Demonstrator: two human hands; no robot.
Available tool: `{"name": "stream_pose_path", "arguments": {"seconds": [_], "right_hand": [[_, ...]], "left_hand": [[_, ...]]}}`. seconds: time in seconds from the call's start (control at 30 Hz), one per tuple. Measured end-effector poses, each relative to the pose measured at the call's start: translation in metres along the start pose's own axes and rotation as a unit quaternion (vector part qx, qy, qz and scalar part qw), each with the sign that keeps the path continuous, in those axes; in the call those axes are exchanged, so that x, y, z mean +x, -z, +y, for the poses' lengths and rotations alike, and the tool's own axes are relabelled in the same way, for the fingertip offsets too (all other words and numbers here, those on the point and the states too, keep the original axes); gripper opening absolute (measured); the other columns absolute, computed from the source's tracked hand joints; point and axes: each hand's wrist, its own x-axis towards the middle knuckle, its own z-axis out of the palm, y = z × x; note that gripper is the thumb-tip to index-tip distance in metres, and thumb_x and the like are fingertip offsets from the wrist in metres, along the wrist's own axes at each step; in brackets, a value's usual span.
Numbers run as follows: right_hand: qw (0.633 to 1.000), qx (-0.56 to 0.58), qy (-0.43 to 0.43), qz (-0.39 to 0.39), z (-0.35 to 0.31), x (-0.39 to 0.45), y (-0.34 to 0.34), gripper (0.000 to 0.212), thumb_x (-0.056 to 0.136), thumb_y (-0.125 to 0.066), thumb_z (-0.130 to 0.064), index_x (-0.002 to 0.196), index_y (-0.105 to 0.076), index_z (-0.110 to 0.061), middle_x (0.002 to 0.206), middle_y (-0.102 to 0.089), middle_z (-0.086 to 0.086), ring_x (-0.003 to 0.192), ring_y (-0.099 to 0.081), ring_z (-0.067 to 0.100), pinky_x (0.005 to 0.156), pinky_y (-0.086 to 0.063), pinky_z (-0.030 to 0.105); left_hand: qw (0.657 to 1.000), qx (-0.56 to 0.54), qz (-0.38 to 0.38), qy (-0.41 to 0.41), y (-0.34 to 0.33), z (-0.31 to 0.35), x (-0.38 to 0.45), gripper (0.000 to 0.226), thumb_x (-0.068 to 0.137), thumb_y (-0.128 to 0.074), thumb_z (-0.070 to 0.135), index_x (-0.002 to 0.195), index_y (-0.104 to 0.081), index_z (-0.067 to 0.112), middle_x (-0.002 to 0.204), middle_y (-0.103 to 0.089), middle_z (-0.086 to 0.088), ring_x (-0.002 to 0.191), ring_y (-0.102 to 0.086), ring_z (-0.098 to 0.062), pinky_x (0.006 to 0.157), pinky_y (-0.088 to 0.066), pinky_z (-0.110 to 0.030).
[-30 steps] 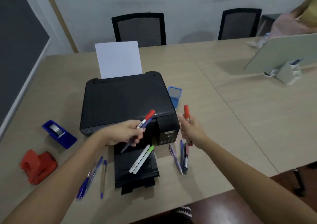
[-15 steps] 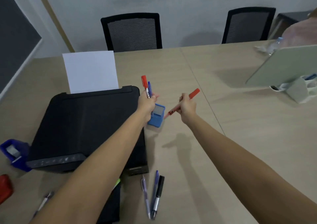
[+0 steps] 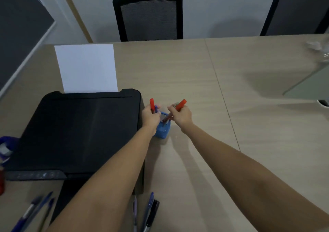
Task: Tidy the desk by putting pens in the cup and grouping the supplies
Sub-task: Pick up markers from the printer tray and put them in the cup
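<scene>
Printer [image 3: 85,128] crowding cup's [image 3: 162,133] left

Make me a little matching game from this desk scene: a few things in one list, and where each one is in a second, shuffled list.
Things:
1. blue cup
2. white paper
3. red-capped marker
4. black pen

Places:
A. lying on the desk at the near edge
B. held in the right hand
C. standing up behind the printer
D. between the two hands, right of the printer

Pairs: 1-D, 2-C, 3-B, 4-A
</scene>
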Motion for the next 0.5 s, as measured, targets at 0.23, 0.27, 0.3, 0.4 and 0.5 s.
{"name": "stream_pose_path", "arguments": {"seconds": [0.23, 0.27, 0.3, 0.4, 0.5], "right_hand": [[0.994, -0.095, 0.050, -0.016, 0.004, -0.004, 0.006, 0.040, 0.084, -0.066, -0.046, 0.099, -0.066, -0.009, 0.094, -0.071, 0.006, 0.089, -0.066, 0.021, 0.081, -0.055, 0.035], [0.994, -0.094, 0.049, -0.017, 0.002, -0.006, 0.007, 0.044, 0.085, -0.063, -0.048, 0.104, -0.065, -0.008, 0.097, -0.070, 0.006, 0.090, -0.064, 0.019, 0.081, -0.052, 0.030], [0.994, -0.095, 0.048, -0.013, -0.001, -0.008, 0.008, 0.046, 0.087, -0.060, -0.049, 0.108, -0.064, -0.008, 0.100, -0.068, 0.004, 0.091, -0.061, 0.017, 0.082, -0.048, 0.028], [0.993, -0.103, 0.056, 0.016, -0.013, -0.016, 0.012, 0.047, 0.093, -0.050, -0.048, 0.115, -0.061, -0.008, 0.107, -0.064, 0.005, 0.096, -0.056, 0.016, 0.085, -0.045, 0.028], [0.990, -0.102, 0.075, 0.056, -0.030, -0.032, 0.012, 0.043, 0.095, -0.049, -0.043, 0.113, -0.062, -0.006, 0.114, -0.066, 0.009, 0.105, -0.060, 0.022, 0.091, -0.047, 0.034]], "left_hand": [[1.000, 0.030, 0.002, 0.000, -0.001, 0.001, 0.000, 0.050, 0.079, -0.042, -0.020, 0.117, -0.060, 0.007, 0.124, -0.061, -0.006, 0.110, -0.056, -0.015, 0.095, -0.048, -0.027], [0.999, 0.035, 0.004, -0.002, 0.000, 0.004, -0.001, 0.053, 0.079, -0.042, -0.020, 0.121, -0.058, 0.008, 0.129, -0.060, -0.005, 0.117, -0.055, -0.016, 0.101, -0.046, -0.029], [0.999, 0.041, 0.005, -0.006, 0.002, 0.007, -0.003, 0.055, 0.080, -0.042, -0.019, 0.124, -0.057, 0.009, 0.133, -0.058, -0.004, 0.123, -0.053, -0.017, 0.106, -0.044, -0.031], [0.998, 0.050, -0.003, -0.033, 0.010, 0.023, -0.010, 0.053, 0.083, -0.044, -0.015, 0.129, -0.054, 0.009, 0.138, -0.055, -0.004, 0.129, -0.050, -0.017, 0.110, -0.040, -0.030], [0.997, 0.045, -0.013, -0.064, 0.029, 0.044, -0.023, 0.054, 0.082, -0.045, -0.015, 0.129, -0.055, 0.008, 0.135, -0.057, -0.006, 0.127, -0.052, -0.017, 0.108, -0.043, -0.032]]}}
